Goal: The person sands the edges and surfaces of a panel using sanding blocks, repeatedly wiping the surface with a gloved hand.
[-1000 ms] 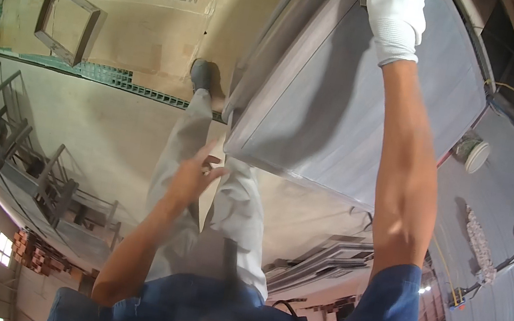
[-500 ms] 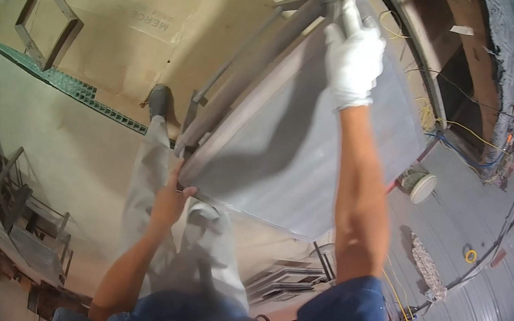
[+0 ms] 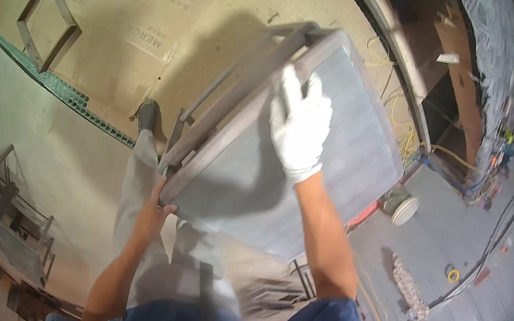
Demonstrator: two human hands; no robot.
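So I'm lugging this grey sheet-metal panel (image 3: pixel 310 169) with a steel bar frame welded along its one side, and I'm holding it tilted up in front of me, above my legs and the concrete floor (image 3: pixel 68 149). My right hand (image 3: pixel 299 130), in a white glove, is lying flat on the top face near the upper edge, fingers (image 3: pixel 291 88) curling over toward the frame rail. My left hand (image 3: pixel 157 208), bare, is clamping the lower corner of the frame from underneath; I'm not seeing the thumb clearly, but the fingers are wrapping the edge tight.

Judging by the look of it, this thing is stiff and not light. A big flat sheet like this probably wants to swing and twist, so I'm treating the frame bars as the real handles, not the skin. The face looks smooth and likely slick, which is why the flat gloved palm is only steadying, not carrying. The bare-hand side is the one I'm worrying about: cut sheet edges and weld corners can bite, so I'm keeping that grip on the square bar.

Cardboard sheets (image 3: pixel 161 2) are lying on the floor ahead, with a small square metal frame (image 3: pixel 49 23) on them, and yellow cable (image 3: pixel 400 116) is trailing off to the right.
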